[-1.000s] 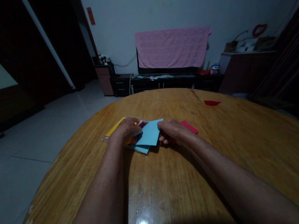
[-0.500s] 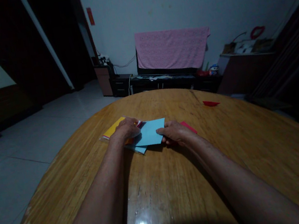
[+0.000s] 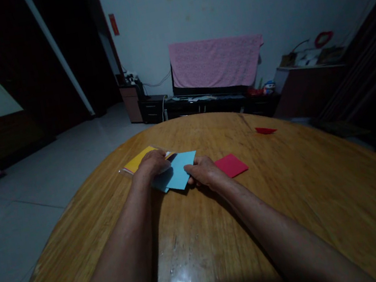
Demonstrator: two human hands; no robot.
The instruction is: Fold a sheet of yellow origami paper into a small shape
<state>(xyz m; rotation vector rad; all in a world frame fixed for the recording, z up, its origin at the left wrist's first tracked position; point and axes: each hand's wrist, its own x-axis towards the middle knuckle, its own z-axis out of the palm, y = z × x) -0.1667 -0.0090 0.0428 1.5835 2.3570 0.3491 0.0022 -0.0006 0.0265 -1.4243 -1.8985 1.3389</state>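
left hand: the left hand (image 3: 149, 165) lies palm down on the paper stack, its fingers (image 3: 160, 157) curled close together and pressing on top; i cannot tell if they pinch anything
right hand: the right hand (image 3: 204, 172) sits at the near right corner of the blue paper sheet (image 3: 177, 170), its fingers (image 3: 193, 173) bent narrow and touching that corner; whether they grip it i cannot tell
stack: the blue paper sheet lies tilted across the stack, between both hands, with a yellow paper sheet (image 3: 137, 159) showing beyond the left hand and a clear plastic sleeve (image 3: 121, 173) at the far left edge
nearby: a red paper square (image 3: 231, 165) lies flat just beside the right hand, apart from the stack; a small red paper scrap (image 3: 265, 130) lies well off, near the far rim
hidden: the left hand covers the middle of the stack, so the sheets under it are hard to make out; the dim light blurs the finger detail
edges: the round wooden worktop (image 3: 303, 208) curves away on all sides, with wide open wood to the right of the hands and between the forearms
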